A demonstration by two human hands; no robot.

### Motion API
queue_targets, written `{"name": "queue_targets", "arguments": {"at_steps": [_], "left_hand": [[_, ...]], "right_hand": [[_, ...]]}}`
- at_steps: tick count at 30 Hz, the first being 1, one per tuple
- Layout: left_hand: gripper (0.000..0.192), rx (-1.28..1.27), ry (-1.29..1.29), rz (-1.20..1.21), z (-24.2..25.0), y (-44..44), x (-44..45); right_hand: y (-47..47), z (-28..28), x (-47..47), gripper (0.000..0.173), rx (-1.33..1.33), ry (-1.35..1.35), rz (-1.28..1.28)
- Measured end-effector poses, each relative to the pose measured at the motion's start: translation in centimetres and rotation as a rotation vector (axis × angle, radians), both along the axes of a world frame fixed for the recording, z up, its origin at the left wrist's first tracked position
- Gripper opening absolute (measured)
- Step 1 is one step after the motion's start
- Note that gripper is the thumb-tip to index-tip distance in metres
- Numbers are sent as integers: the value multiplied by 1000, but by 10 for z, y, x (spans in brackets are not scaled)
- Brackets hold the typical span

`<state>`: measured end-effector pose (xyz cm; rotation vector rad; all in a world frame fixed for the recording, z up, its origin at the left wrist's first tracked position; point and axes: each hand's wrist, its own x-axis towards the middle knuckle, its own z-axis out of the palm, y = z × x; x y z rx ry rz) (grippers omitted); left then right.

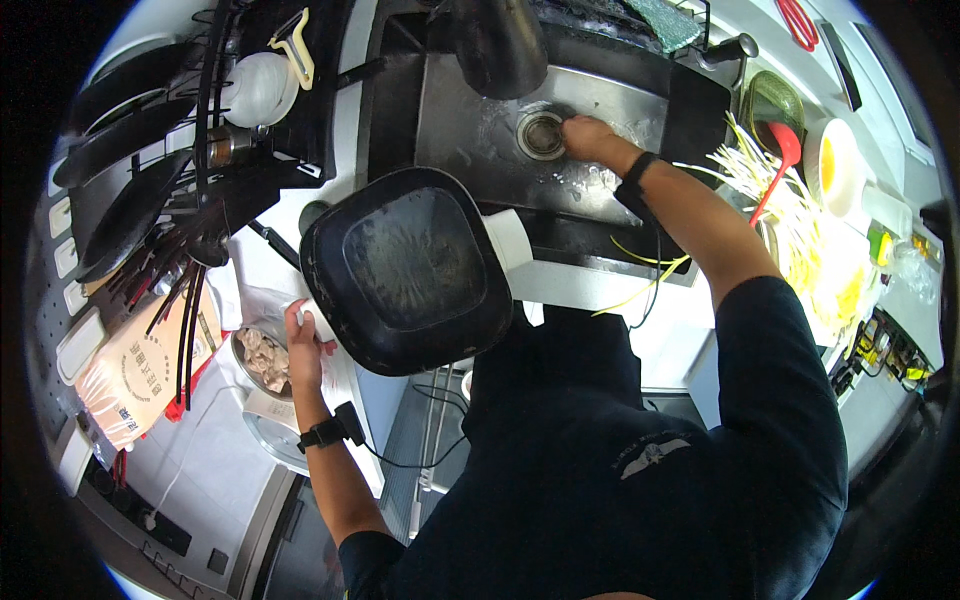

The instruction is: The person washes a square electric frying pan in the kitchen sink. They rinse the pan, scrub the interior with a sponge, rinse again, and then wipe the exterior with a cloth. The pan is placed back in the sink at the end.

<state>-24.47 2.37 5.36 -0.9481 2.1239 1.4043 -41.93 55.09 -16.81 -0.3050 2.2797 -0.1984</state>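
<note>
My left hand (304, 341) grips the white handle at the lower left side of a dark square pan (412, 270), holding it tilted at the sink's near left corner. A second white handle sticks out on the pan's right side. Inside the steel sink (472, 135), my right hand (589, 139) is at the right rim of the round drain strainer (541, 136); its fingertips are partly hidden, so its hold is unclear. Water and suds lie on the sink floor around it. The dark faucet (499, 49) stands over the sink's far side.
A metal bowl of pale raw meat pieces (264, 361) is beside my left hand. Pans (127, 142) and chopsticks crowd a rack at left. Cut yellow-white stalks (814, 255), a red ladle (784, 150) and a white bowl (834, 166) lie right. Wristband cables hang near both arms.
</note>
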Motion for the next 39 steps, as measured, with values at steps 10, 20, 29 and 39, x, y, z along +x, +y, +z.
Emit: {"name": "queue_targets", "arguments": {"at_steps": [10,20,29,39], "left_hand": [[32,70,-30,29,5,3,-6],[31,43,-44,50,6,5,-6],[29,58,-48,23,8,6,-7],[28,63,-29,1,4,2,-6]], "right_hand": [[-47,-65,-6,26,-118,264,61],[-32,-52,-11,28,-79,135,243],[-21,-94,-4,16,-156,337,161],[8,-33,-18,19,-346,232,-272]]}}
